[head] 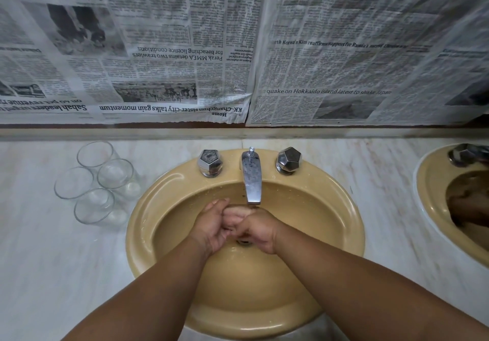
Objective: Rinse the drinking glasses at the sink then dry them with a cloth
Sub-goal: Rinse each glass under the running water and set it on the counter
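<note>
Well — glasses (115, 174) upright, mouths up

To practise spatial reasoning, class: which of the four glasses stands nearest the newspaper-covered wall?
The rearmost glass, alone at the back of the group; the other three stand further forward, nearer the person.

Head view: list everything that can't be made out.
- Drain: mostly covered by the clasped left hand and right hand.
- Finger positions: hidden where the hands overlap.
- Water flow: the spout mouth meets the hands, so it is unclear.
- Second sink: cut off by the right edge; dark contents blurred.
- Drying cloth: not in view.
</note>
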Demonstrator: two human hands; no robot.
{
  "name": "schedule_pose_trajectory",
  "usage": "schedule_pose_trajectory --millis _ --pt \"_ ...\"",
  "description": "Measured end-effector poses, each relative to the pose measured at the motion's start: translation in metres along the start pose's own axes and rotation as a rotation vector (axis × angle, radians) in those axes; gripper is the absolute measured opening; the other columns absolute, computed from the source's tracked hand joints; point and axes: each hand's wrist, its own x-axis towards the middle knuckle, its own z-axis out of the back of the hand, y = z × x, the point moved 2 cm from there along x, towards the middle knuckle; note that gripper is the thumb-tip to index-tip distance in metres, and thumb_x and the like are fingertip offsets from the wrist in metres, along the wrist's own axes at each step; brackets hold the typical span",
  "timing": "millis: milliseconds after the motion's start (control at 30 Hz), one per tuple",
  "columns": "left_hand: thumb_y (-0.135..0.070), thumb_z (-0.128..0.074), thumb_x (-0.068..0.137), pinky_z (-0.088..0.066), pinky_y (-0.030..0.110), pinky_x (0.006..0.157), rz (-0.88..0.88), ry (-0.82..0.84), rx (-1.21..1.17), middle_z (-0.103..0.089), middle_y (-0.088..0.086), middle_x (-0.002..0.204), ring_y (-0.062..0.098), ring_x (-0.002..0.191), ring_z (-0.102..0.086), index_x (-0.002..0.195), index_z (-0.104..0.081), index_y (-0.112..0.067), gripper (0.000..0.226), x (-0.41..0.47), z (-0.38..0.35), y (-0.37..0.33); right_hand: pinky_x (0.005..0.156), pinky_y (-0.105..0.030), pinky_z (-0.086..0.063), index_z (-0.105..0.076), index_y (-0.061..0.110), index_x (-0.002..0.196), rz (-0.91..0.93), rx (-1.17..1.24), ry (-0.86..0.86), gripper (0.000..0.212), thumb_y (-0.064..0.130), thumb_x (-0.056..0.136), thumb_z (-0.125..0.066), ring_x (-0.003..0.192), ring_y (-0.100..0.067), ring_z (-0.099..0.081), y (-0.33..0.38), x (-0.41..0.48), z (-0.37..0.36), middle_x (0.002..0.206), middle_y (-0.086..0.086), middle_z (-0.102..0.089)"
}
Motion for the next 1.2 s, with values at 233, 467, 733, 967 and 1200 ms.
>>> schedule_pose_trajectory --millis 233,467,733,967,1200 --pt "-0.027 -0.058 0.110 -0.057 0.030 0.044 0.033 0.033 -0.006 -0.078 0.017 0.093 0.023 0.056 -0.073 0.136 -0.053 -0.011 0.030 -0.001 -0.001 -0.002 0.091 -0.033 -0.050 -0.058 0.018 0.121 0.234 -0.561 -0.695 0.061 0.053 0.074 -0.074 0.109 -0.016 -0.057 -0.014 -0.014 0.017 0.113 0.004 -0.061" --pt "-0.036 -0.056 0.108 -0.059 0.031 0.056 -0.075 0.111 0.359 -0.077 0.008 0.094 0.022 0.065 -0.070 0.117 -0.059 -0.015 0.024 -0.009 -0.017 0.012 0.050 -0.026 -0.043 -0.059 0.024 0.103 0.089 -0.087 -0.627 0.017 0.040 0.101 -0.058 0.060 -0.013 -0.062 -0.001 -0.019 0.021 0.089 0.000 -0.070" --pt "-0.032 -0.064 0.103 -0.047 0.032 0.052 -0.373 0.156 0.732 -0.070 0.009 0.088 0.022 0.058 -0.059 0.115 -0.058 -0.018 0.019 -0.012 -0.028 0.012 0.036 -0.017 -0.024 -0.064 0.025 0.099 -0.306 0.393 -0.495 0.028 0.051 0.102 -0.055 0.040 -0.009 -0.038 -0.002 -0.038 0.028 0.072 0.001 -0.067" --pt "-0.048 -0.045 0.110 -0.032 0.015 0.034 0.138 -0.018 0.371 -0.058 -0.003 0.054 0.005 0.037 -0.044 0.102 -0.065 -0.017 0.038 -0.009 -0.015 0.009 0.060 -0.021 -0.051 -0.055 0.031 0.111 0.200 -0.147 -0.588 0.033 0.032 0.091 -0.080 0.070 -0.007 -0.069 0.002 -0.029 0.009 0.092 0.004 -0.074" --pt "-0.035 -0.059 0.109 -0.047 0.024 0.047 -0.093 0.177 0.474 -0.068 0.001 0.074 0.012 0.046 -0.056 0.111 -0.052 -0.015 0.022 -0.042 -0.009 -0.003 0.046 -0.021 -0.036 -0.054 0.021 0.122 -0.128 0.238 -0.507 0.033 0.049 0.108 -0.044 0.044 -0.014 -0.047 0.006 -0.029 0.010 0.088 -0.009 -0.071"
